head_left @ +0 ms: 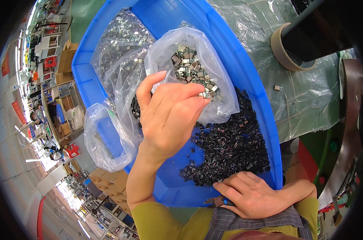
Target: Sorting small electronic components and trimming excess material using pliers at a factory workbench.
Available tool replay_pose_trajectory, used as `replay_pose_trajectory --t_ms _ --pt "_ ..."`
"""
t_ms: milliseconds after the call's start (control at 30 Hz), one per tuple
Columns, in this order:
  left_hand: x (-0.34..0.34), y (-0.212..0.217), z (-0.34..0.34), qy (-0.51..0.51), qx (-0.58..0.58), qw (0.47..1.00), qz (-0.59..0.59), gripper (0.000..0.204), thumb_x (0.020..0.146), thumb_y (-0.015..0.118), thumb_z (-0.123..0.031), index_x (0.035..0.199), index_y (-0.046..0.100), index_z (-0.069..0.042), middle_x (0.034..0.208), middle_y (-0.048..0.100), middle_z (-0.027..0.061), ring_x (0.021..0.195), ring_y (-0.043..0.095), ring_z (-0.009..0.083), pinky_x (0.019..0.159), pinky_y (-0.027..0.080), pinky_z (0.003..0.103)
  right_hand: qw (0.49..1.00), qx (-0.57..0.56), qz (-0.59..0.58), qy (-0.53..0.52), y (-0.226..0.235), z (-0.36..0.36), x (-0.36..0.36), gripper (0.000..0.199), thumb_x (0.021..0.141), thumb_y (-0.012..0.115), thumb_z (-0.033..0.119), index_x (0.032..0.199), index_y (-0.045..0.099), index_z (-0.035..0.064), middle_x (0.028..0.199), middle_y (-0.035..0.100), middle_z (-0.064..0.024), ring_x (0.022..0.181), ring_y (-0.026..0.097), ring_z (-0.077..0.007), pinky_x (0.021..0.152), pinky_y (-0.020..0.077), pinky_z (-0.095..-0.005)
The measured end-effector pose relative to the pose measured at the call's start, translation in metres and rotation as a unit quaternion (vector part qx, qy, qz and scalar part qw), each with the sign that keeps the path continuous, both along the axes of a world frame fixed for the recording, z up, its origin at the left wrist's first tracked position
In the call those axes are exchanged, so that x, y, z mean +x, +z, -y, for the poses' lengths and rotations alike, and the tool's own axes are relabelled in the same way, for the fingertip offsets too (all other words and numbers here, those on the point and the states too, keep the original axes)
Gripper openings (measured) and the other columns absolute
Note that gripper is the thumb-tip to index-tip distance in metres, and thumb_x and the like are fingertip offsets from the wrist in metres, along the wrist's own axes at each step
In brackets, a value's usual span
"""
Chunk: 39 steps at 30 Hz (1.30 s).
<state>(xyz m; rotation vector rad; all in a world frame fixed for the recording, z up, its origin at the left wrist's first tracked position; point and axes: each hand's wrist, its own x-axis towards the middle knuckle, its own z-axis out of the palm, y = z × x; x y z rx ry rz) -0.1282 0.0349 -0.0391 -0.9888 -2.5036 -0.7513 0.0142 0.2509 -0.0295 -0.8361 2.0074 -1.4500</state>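
My left hand point(169, 116) is raised above an open clear plastic bag point(153, 60) that holds many small silver metal-and-green connectors point(189, 66). Its thumb and forefinger are pinched together over the bag's mouth; whether a part sits between the tips cannot be made out. At the near edge of the blue tub point(269, 128), my right hand point(253, 196) has its fingers curled, with a small brownish piece with a dark end point(216, 201) between thumb and forefinger. Just beyond the right fingers spreads a heap of small black pieces point(237, 144) on the tub floor.
More clear bags of small parts point(125, 36) fill the tub's far left, and another open bag point(109, 136) hangs over its left edge. To the right, a tape roll point(283, 52) and one loose connector point(277, 87) lie on a plastic-covered table point(301, 96). Cardboard boxes point(109, 182) stand left.
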Motion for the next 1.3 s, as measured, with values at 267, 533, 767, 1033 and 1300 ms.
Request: replay_pose_trajectory --t_ms 267,533,767,1033,1300 --pt "0.0 -0.004 -0.001 -0.007 -0.022 0.999 -0.04 0.021 0.072 0.076 -0.003 0.087 0.062 -0.008 0.089 0.069 0.004 0.076 0.066 0.0175 0.1 0.041 0.045 1.0 0.0 0.02 0.017 0.001 -0.002 0.0 0.063 0.073 0.077 0.018 0.128 0.054 -0.0017 0.102 0.058 -0.0132 0.096 0.058 -0.029 0.083 0.0472 -0.0392" --pt "0.0 -0.002 -0.002 -0.005 -0.031 0.999 -0.039 0.02 0.073 0.076 -0.004 0.085 0.061 -0.009 0.089 0.068 0.0026 0.077 0.065 0.0169 0.1 0.04 0.045 1.0 0.003 0.02 0.017 0.0 -0.002 0.0 0.062 0.073 0.077 0.018 0.127 0.054 -0.0015 0.102 0.058 -0.013 0.097 0.058 -0.0289 0.083 0.0467 -0.0389" --pt "-0.013 -0.003 0.017 0.081 -0.145 0.985 -0.042 0.023 0.075 0.072 -0.001 0.097 0.067 -0.008 0.091 0.067 0.0027 0.086 0.063 0.0192 0.097 0.039 0.041 1.0 -0.005 0.02 0.019 0.002 -0.001 0.001 0.062 0.074 0.077 0.019 0.127 0.054 -0.0014 0.103 0.058 -0.0135 0.097 0.058 -0.0289 0.083 0.0465 -0.0388" --pt "-0.018 -0.015 0.002 0.144 -0.217 0.965 -0.017 0.019 0.076 0.069 -0.003 0.093 0.067 -0.01 0.093 0.059 0.0017 0.091 0.056 0.0197 0.09 0.037 0.039 1.0 -0.004 0.017 0.009 0.0 -0.001 0.001 0.058 0.077 0.075 0.02 0.127 0.055 -0.0017 0.101 0.058 -0.0135 0.095 0.057 -0.0289 0.082 0.0465 -0.0391" --pt "-0.024 -0.027 0.004 0.141 -0.19 0.971 -0.027 0.017 0.077 0.07 -0.003 0.091 0.063 -0.01 0.095 0.061 0.002 0.09 0.057 0.0197 0.087 0.037 0.039 1.0 -0.008 0.009 0.009 0.001 0.0 0.0 0.054 0.08 0.074 0.021 0.125 0.056 -0.0022 0.099 0.058 -0.0133 0.094 0.057 -0.0292 0.081 0.047 -0.0394"
